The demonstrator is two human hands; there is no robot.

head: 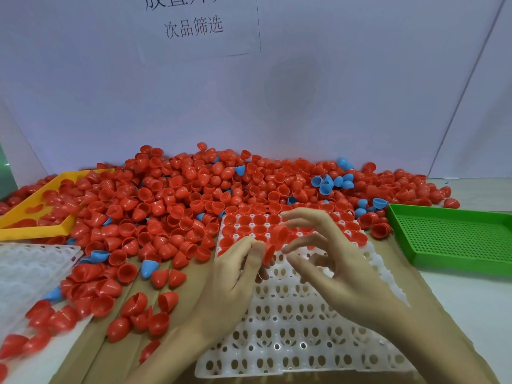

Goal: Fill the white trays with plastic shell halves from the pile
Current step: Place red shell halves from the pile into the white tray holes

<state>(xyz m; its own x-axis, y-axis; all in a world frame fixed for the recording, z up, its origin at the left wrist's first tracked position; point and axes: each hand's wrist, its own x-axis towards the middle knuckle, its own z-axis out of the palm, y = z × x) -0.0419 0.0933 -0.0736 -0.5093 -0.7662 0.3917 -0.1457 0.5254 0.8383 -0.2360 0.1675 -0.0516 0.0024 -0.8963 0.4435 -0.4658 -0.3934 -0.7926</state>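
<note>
White perforated plastic tray [291, 322] had only its far rows filled, most cups left; left hand [235, 275] fingers pinched red plastic shell half [268, 252] above it, right hand [327, 253] fingers spread, holding nothing.

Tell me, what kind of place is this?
Probably a small factory sorting bench: a big pile of red shell halves, a partly filled white tray, and a printed Chinese sign on the wall.
</note>
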